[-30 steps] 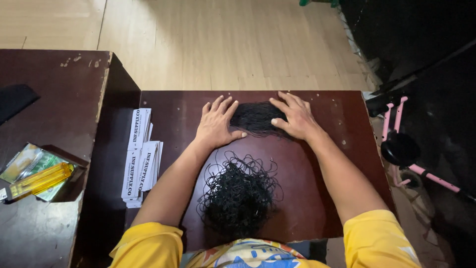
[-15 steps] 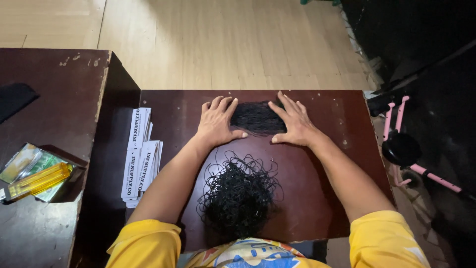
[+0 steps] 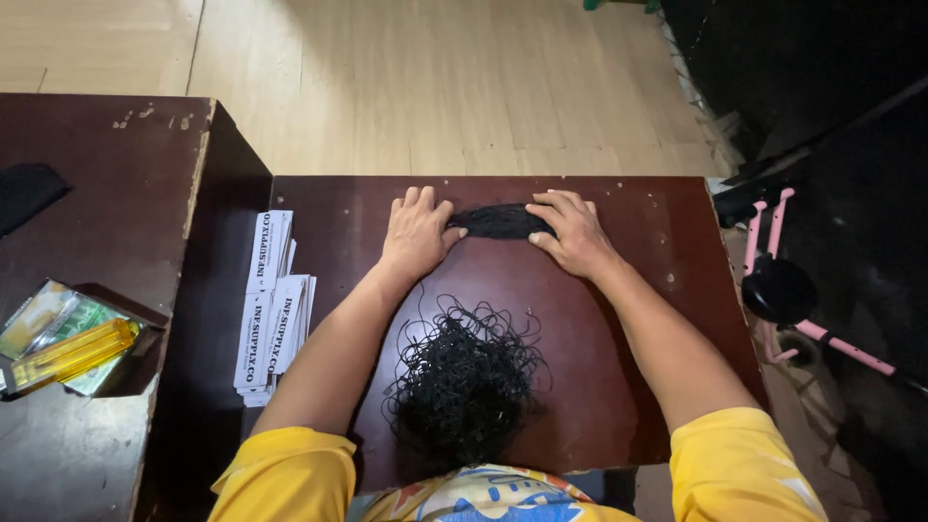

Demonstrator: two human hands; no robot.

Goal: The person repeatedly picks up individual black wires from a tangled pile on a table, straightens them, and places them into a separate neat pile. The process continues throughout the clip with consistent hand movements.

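Head view looks straight down on a dark reddish-brown counter (image 3: 657,251) with both forearms stretched out over it. At about nine o'clock from the hands, on the counter's left edge, lies a stack of long white paper packets (image 3: 274,304) with black print running lengthwise, fanned slightly (their wording is left aside). Further out at nine o'clock, on a second, higher dark counter (image 3: 97,164), sit a flat green-and-white packet (image 3: 43,324) and a yellow translucent lighter-shaped thing (image 3: 72,355) laid across it at a slant.

At twelve o'clock, near the far edge of the counter, a small flattened bundle of black hair netting (image 3: 501,221) lies between the two hands. The left hand (image 3: 418,232) rests palm down, its fingers (image 3: 414,205) held close together and straight, the thumb touching the bundle's left end. The right hand (image 3: 577,232) also lies flat, fingers (image 3: 561,205) slightly spread, with their tips and the thumb laid over the bundle's right end. Neither hand grips it; both press on it from the sides.

At six o'clock, close to the person's chest, a larger loose heap of black curly strands (image 3: 464,382) sits apart from the hands, untouched.
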